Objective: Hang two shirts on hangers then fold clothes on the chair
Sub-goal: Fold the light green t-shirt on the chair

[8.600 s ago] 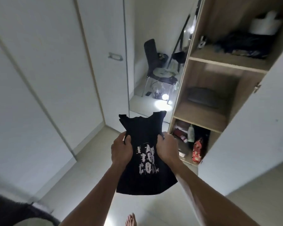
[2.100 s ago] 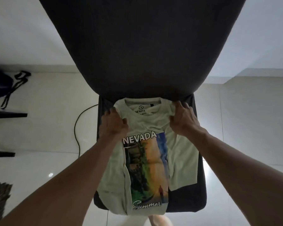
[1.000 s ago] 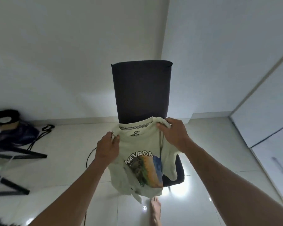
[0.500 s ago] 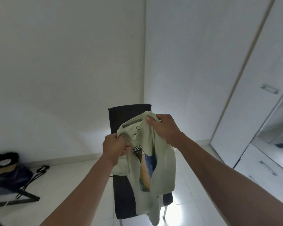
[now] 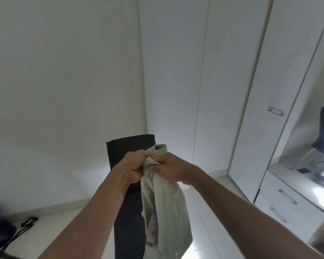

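Fingers [image 5: 138,161] of the left hand [image 5: 134,170] curl tightly round a bunched fold near the top of the pale green shirt [image 5: 165,212]; the fingers of the right hand [image 5: 169,166] likewise curl and pinch the same gathered cloth, thumb at its lower side, so that the two hands meet knuckle to knuckle with the fabric between them. A short roll of the shirt, apparently the collar end, stands up above the right hand. Below the hands the shirt hangs free in the air in a long, loosely folded drape, a strip of its printed front showing only as a dim blur inside the fold. The shirt hangs in front of the dark chair [image 5: 128,212], whose upright back stands behind the hands; whether the cloth touches the chair cannot be told. The chair stands on the pale tiled floor [image 5: 204,212] near the corner of the white walls. At the right stands a white wardrobe [image 5: 251,109] with closed doors, one carrying a metal handle [image 5: 275,111], and beneath a mirror-like panel are two closed drawers [image 5: 282,208]; their contents are hidden. At the lower left edge of the floor lies a dark bag [image 5: 0,232] with straps, its contents not visible.
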Demonstrator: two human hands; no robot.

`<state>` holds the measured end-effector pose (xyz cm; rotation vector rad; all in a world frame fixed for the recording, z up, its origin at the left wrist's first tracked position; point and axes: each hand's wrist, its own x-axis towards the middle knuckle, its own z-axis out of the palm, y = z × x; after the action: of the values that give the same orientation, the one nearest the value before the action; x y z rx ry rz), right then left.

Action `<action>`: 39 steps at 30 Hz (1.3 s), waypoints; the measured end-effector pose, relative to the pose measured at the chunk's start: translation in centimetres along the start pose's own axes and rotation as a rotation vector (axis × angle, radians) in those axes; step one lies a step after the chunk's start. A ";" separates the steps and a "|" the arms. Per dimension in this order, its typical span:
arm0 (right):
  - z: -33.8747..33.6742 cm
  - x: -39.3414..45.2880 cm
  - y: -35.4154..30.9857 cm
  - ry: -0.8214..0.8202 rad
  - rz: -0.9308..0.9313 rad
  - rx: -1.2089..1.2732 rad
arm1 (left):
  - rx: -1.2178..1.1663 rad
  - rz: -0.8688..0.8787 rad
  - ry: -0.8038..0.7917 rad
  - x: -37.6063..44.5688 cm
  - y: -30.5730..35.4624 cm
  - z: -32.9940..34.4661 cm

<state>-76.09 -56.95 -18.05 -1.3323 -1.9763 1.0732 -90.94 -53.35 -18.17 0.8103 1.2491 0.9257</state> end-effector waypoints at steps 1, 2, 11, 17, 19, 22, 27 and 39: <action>-0.1 -0.1 -0.1 -0.018 0.003 0.008 | 0.014 0.025 0.043 0.1 0.0 0.0; -0.1 -0.3 -0.4 -0.035 0.004 0.010 | 0.029 0.048 0.069 0.1 0.0 0.1; -2.9 0.0 -0.7 0.154 -0.035 0.242 | 0.120 0.286 0.047 -2.3 2.5 -1.5; -2.6 2.8 -1.4 -0.106 -0.144 0.109 | 0.287 0.410 -0.239 -5.4 5.0 -2.0; -1.6 3.6 -2.1 -0.139 -0.155 0.112 | 0.318 0.449 -0.247 -5.9 5.7 -2.3; -0.8 4.0 -3.0 -0.121 -0.177 0.113 | 0.296 0.501 -0.132 -6.7 6.3 -3.6; -1.0 4.0 -4.0 0.066 -0.290 0.067 | 0.665 0.596 0.005 -6.9 4.6 -7.4; -4.6 3.8 -2.9 -0.019 -0.151 -0.327 | 0.720 0.656 0.708 -5.0 0.1 -11.2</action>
<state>-75.41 -52.56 -13.16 -1.3079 -2.2984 0.7170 -102.41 -57.74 -17.72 1.6061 2.0469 1.3743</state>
